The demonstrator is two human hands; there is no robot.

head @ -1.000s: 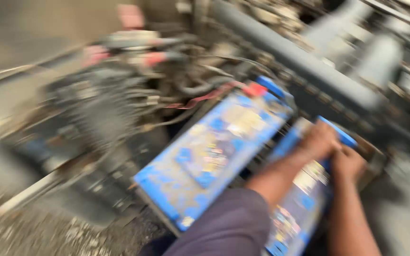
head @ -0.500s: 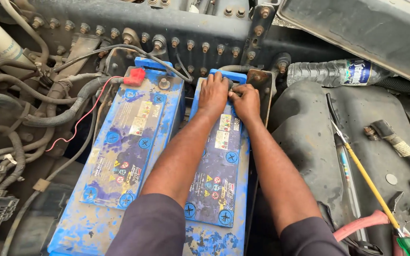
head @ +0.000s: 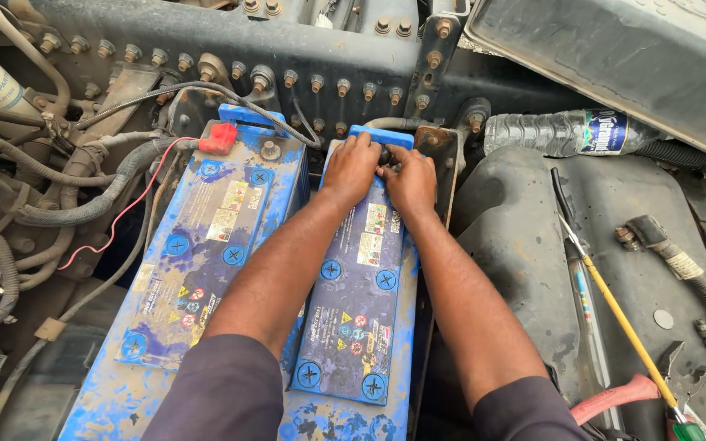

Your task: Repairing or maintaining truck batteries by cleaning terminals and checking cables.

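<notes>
Both hands meet at the far end of the right-hand blue battery [head: 353,302], at about 12 o'clock from the picture's centre. The left hand [head: 350,167] lies palm down on the battery's top edge, fingers curled over a small dark fitting [head: 385,155] at the terminal; the right hand [head: 408,181] presses in just beside it at 3 o'clock, fingertips bent onto the same fitting. Both hands are closed around that small part, though whether they pinch it or only press on it cannot be told, since the fingers hide it. The battery runs lengthwise from 6 o'clock toward 12 o'clock, its dusty top carrying round blue caps and coloured stickers. Touching its side at 9 o'clock lies a second blue battery [head: 198,269], tilted a little, with a red terminal cover [head: 219,137] at its far corner and a thin red wire [head: 116,220] trailing off toward 8 o'clock. Black hoses and cables [head: 51,208] crowd the space at 9 o'clock. Across 12 o'clock runs a dark steel frame rail [head: 230,49] studded with bolts. At 2 o'clock a clear plastic bottle [head: 557,132] lies on its side on a black tank [head: 525,245]. At 4 o'clock a yellow-shafted screwdriver [head: 614,314] lies slantwise, with red-handled pliers [head: 623,394] near 5 o'clock.
</notes>
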